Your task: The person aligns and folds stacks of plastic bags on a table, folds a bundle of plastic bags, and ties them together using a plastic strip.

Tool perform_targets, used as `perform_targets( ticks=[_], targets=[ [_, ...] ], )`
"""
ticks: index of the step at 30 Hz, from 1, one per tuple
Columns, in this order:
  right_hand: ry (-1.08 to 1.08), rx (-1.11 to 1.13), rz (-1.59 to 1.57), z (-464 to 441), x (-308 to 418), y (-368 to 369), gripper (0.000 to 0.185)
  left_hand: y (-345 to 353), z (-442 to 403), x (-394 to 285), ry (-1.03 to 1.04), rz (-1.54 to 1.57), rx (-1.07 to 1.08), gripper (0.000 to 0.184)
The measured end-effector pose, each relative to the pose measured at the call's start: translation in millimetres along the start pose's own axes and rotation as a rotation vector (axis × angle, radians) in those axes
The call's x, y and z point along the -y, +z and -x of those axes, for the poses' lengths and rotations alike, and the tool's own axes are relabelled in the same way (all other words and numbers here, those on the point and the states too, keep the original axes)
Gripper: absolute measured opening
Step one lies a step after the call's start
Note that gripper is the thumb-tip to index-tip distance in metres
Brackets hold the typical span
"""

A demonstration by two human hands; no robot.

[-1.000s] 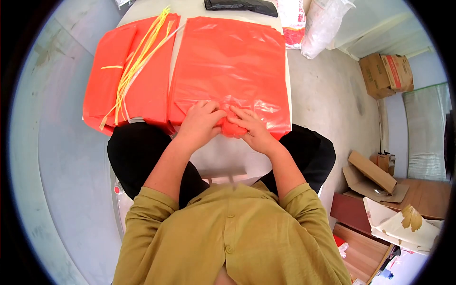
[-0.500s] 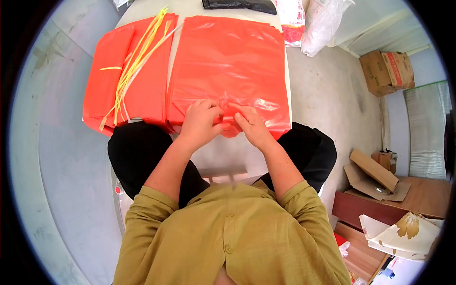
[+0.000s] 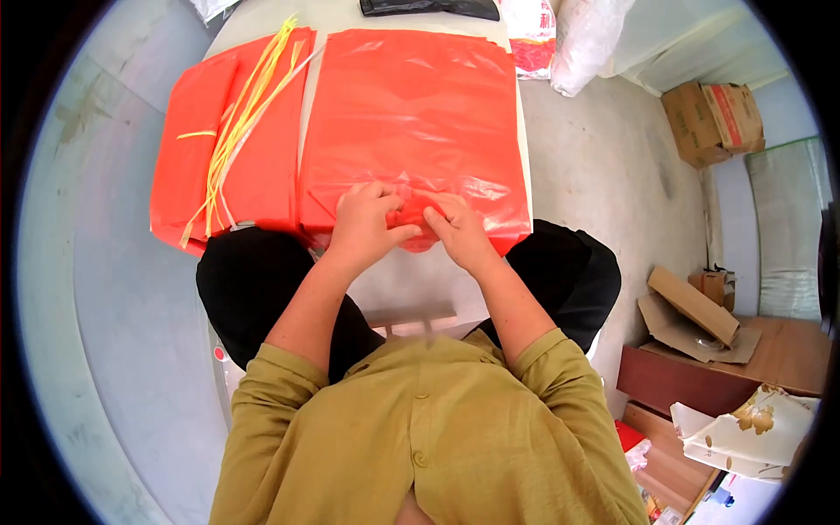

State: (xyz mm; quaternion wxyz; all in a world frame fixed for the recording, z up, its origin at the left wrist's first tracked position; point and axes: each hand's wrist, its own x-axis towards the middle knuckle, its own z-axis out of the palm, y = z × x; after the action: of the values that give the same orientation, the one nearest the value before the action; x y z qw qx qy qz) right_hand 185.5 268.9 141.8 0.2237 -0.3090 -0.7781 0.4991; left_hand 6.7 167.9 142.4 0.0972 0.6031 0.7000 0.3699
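Lying over most of the pale, smooth table, a broad stack of red plastic sheets is seen in front of the body. Its shape is almost square, and its near edge is turned toward the lap. The film is thin and glossy; white reflections and soft creases are shown on it, mostly near the hands. To the left, just beside it, a red folded pile is placed, flatter and more matt in look. At the far end of the table a black plastic roll is laid crosswise.

By the left hand and the right hand the near edge of the broad stack is touched. Between them a crumpled red part is found, lying to the right of the left hand and to the left of the right hand; neither hand is clearly nearer. The bunching is rounded, so no long axis can be told. The thumb and fingers of the left hand are seen parted, with red film between them; the right thumb is laid on the film. Whether the film is firmly pinched by either hand cannot be told.

On the folded pile, nearer to the left hand, thin yellow strips are spread lengthwise from far to near, slanting leftward at the near end. Beside them one short yellow strip is set crosswise.
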Motion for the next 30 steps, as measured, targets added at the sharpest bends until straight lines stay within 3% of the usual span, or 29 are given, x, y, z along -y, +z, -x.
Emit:
perform_targets(
  ticks=[3, 6, 9, 12, 17, 30],
  targets=[
    [-0.010, 0.049, -0.078, -2.6, 5.5, -4.7, 0.031, 3.1, 0.6, 3.3, -0.069, 0.023, 0.070, 0.024],
    [0.198, 0.091, -0.297, 0.4, -8.0, -6.9, 0.042, 8.7, 0.2, 9.9, -0.127, 0.041, 0.085, 0.023],
    [0.242, -0.076, -0.598, 8.9, -7.5, -20.1, 0.047, 9.1, -2.0, 10.7, -0.171, 0.095, 0.080, 0.021],
    [0.192, -0.235, -0.636, 20.9, -9.7, -41.1, 0.047, 4.4, -6.5, 9.2, -0.215, 0.135, 0.118, 0.024],
    [0.305, -0.539, -0.544, 39.1, -39.5, -74.7, 0.040, 9.8, -6.0, 18.7, -0.226, 0.240, 0.088, 0.030],
    [0.333, -0.517, -0.236, 43.0, -45.2, -95.5, 0.038, -4.0, -11.1, 14.0, -0.367, 0.469, 0.159, 0.034]
  ],
)
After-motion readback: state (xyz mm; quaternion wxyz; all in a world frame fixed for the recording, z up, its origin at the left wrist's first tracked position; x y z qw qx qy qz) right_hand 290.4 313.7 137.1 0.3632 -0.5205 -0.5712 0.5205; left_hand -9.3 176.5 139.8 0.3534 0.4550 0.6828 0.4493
